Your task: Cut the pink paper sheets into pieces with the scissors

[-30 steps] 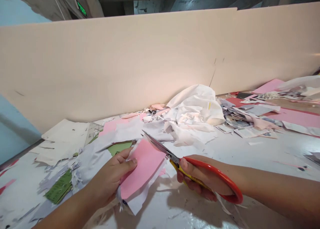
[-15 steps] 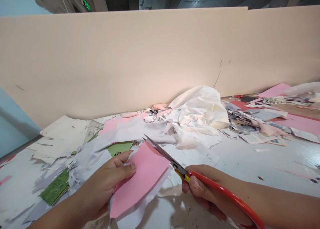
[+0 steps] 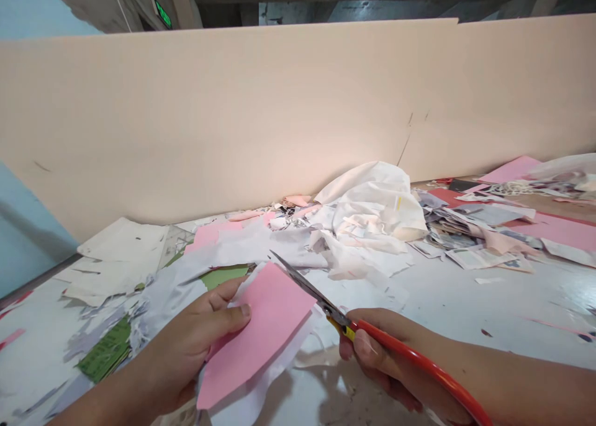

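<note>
— So, where is the pink paper (image 3: 261, 326)?
— Above the surface (image 3: 465, 302), pinched by the left hand (image 3: 195, 345).
— And the right hand (image 3: 386, 358)?
— Clenched around the red-handled scissors (image 3: 354, 326), whose blades lie along the paper's right edge.
</note>
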`<state>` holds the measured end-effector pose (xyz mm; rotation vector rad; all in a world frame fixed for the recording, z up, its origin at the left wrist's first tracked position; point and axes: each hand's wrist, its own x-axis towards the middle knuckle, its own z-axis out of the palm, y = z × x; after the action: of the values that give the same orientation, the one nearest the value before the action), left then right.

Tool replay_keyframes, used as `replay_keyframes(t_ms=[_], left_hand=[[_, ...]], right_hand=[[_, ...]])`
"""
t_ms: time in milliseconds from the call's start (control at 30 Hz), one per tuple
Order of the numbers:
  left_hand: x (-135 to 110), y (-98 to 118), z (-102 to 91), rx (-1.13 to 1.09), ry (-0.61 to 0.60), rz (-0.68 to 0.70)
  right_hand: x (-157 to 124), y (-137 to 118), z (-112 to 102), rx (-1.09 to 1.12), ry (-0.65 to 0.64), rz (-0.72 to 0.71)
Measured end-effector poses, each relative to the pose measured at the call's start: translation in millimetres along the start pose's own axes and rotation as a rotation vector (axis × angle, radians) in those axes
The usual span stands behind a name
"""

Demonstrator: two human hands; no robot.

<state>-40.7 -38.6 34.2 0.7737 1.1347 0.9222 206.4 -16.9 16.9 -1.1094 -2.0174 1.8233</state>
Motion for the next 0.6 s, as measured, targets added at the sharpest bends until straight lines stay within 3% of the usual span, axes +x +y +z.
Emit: replay_keyframes(t_ms=[600], left_hand=[[-1.3,-1.0,3.2,-0.027,-0.034,-0.016]], right_hand=[[2.2,-10.6,3.4,0.050,0.044,0.122]])
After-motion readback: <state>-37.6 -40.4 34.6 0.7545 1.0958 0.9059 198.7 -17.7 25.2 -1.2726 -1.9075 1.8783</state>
